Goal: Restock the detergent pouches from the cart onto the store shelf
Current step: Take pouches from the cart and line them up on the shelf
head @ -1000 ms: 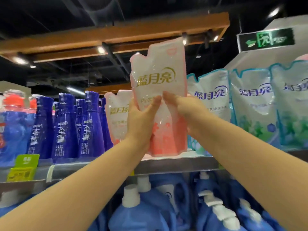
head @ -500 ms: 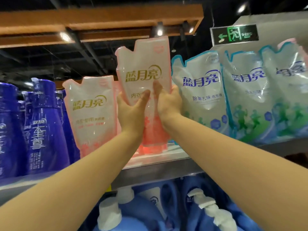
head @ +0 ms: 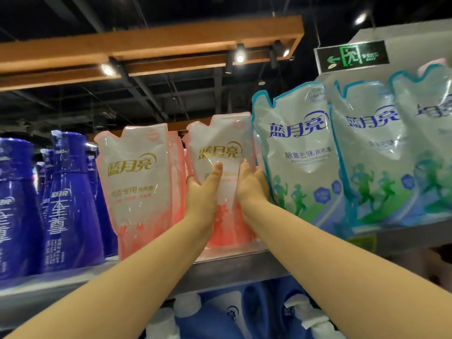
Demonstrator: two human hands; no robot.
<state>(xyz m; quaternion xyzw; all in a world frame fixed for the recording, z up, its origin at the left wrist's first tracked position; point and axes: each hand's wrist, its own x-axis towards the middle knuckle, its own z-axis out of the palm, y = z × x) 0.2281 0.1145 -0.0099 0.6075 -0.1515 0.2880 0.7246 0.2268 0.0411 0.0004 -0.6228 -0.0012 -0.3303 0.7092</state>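
Note:
A pink and white detergent pouch [head: 220, 143] stands upright on the top shelf [head: 234, 267], in the gap between another pink pouch [head: 137, 187] and a blue and green pouch [head: 296, 152]. My left hand [head: 203, 192] grips its left side and my right hand [head: 249, 184] grips its right side. The pouch's bottom rests on the shelf board. The cart is out of view.
Dark blue detergent bottles [head: 68, 199] fill the shelf's left end. More blue and green pouches [head: 374, 157] lean at the right. Blue jugs with white caps [head: 220, 316] sit on the shelf below. A wooden beam [head: 146, 42] and a green exit sign [head: 352, 56] hang overhead.
Both hands have pushed the pink pouch down and back into the gap, so it now stands deeper on the shelf. The view has come closer to the shelf.

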